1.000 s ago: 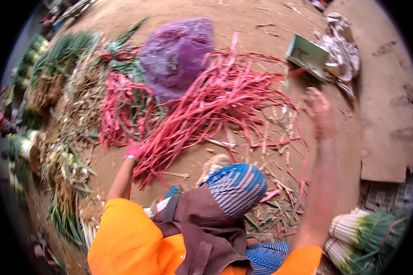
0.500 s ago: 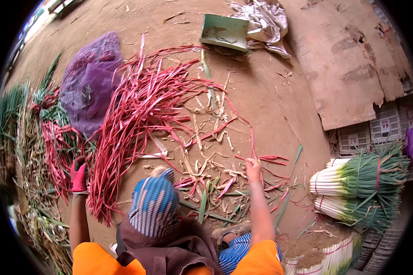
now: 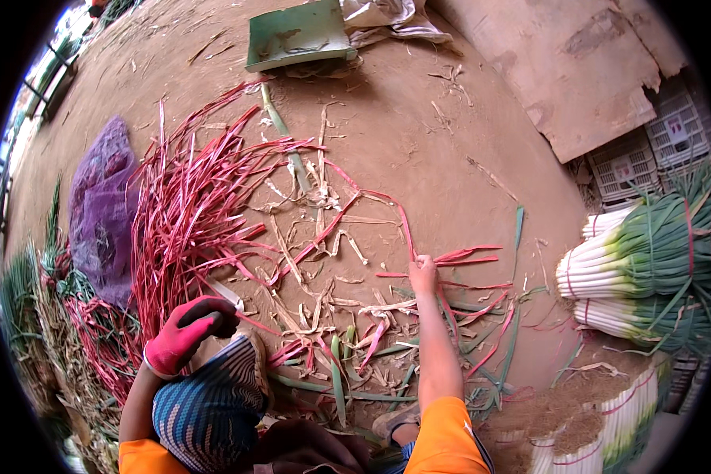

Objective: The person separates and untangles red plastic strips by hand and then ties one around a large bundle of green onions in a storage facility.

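Observation:
My bare right hand [image 3: 423, 275] is closed on red strips [image 3: 466, 257], whose ends fan out to its right. From the fist one long red strip runs up and left toward a big tangled heap of red strips [image 3: 201, 209]. My left hand [image 3: 191, 336] wears a red and black glove. It hovers by my striped knee [image 3: 205, 403], near the lower edge of the heap. Its fingers are bent with the thumb apart, and I see nothing in them.
Bundles of spring onions [image 3: 608, 265] lie at right, with more white stalks [image 3: 632, 403] below. Dry leaf scraps [image 3: 320, 296] litter the dirt floor. A purple mesh bag [image 3: 99, 213] is at left. Farther off are a green tray [image 3: 300, 39] and a wooden board [image 3: 561, 79].
My left hand has moved right, from the far left side of the red heap to beside my knee. My right hand stays closed on red strips. The view has shifted.

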`<move>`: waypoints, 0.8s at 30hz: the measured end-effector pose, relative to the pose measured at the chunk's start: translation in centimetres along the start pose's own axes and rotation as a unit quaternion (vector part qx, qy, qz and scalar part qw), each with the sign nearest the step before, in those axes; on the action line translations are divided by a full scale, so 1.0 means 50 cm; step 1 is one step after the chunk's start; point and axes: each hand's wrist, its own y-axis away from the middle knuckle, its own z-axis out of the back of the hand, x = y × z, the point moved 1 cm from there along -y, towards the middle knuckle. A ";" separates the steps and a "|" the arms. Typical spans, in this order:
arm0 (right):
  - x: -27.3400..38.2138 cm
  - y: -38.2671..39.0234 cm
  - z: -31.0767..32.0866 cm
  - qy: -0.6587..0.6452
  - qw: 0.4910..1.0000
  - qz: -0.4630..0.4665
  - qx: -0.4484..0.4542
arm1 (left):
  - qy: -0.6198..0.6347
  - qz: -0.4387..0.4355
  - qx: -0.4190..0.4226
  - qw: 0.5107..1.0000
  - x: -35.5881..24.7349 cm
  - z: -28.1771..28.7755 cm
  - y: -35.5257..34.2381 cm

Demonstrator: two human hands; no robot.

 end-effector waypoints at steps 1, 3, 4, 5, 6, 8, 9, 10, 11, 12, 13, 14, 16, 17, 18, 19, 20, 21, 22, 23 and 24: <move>0.007 -0.001 -0.006 0.049 0.999 0.004 -0.001 | 0.017 0.019 -0.012 1.000 0.014 0.003 -0.004; 0.035 0.002 -0.017 0.093 0.995 -0.028 -0.005 | 0.033 0.060 -0.043 0.997 0.019 0.003 -0.005; 0.045 0.005 -0.020 0.102 0.993 -0.050 0.010 | 0.040 0.069 -0.051 0.996 0.024 0.004 -0.007; 0.046 0.006 -0.022 0.112 0.991 -0.073 0.024 | 0.043 0.078 -0.049 0.995 0.025 0.003 -0.011; 0.026 -0.001 -0.026 0.090 0.995 -0.038 0.018 | 0.054 0.086 -0.038 0.994 0.018 -0.006 -0.016; -0.004 -0.008 -0.014 -0.032 0.999 -0.016 0.028 | 0.071 0.107 -0.021 0.992 0.011 -0.020 -0.025; -0.011 -0.010 -0.001 -0.091 0.995 -0.004 0.033 | 0.076 0.120 -0.014 0.990 0.012 -0.024 -0.031; -0.016 -0.014 0.011 -0.162 0.986 0.006 0.034 | 0.081 0.133 -0.005 0.988 0.012 -0.029 -0.039; 0.000 -0.012 0.039 -0.238 0.968 -0.025 0.074 | 0.071 0.135 0.007 0.988 0.015 -0.032 -0.047; 0.049 -0.001 0.083 -0.308 0.942 -0.054 0.123 | 0.068 0.137 0.010 0.988 0.023 -0.028 -0.047; 0.105 0.015 0.134 -0.374 0.908 -0.084 0.171 | 0.066 0.139 0.015 0.988 0.030 -0.024 -0.048; 0.158 0.034 0.187 -0.405 0.893 -0.059 0.186 | 0.079 0.153 0.023 0.985 0.029 -0.028 -0.058; 0.239 0.072 0.294 -0.424 0.875 -0.039 0.229 | 0.071 0.154 0.071 0.983 -0.006 -0.065 -0.087; 0.276 0.097 0.347 -0.432 0.866 -0.028 0.250 | 0.065 0.141 0.098 0.983 -0.019 -0.089 -0.100; 0.314 0.133 0.391 -0.433 0.855 -0.014 0.285 | 0.093 0.142 0.124 0.978 -0.020 -0.115 -0.115; 0.356 0.172 0.429 -0.432 0.843 0.002 0.321 | 0.120 0.141 0.148 0.972 -0.020 -0.145 -0.130; 0.391 0.210 0.465 -0.431 0.830 0.017 0.353 | 0.164 0.169 0.181 0.955 -0.021 -0.182 -0.148; 0.421 0.251 0.493 -0.387 0.835 0.038 0.389 | 0.208 0.197 0.210 0.935 -0.023 -0.216 -0.157; 0.439 0.290 0.511 -0.341 0.838 0.058 0.422 | 0.269 0.209 0.250 0.906 -0.022 -0.247 -0.170; 0.443 0.330 0.516 -0.333 0.826 0.076 0.448 | 0.327 0.221 0.290 0.872 -0.031 -0.283 -0.177; 0.445 0.365 0.534 -0.246 0.844 0.149 0.452 | 0.322 0.204 0.265 0.886 -0.073 -0.325 -0.162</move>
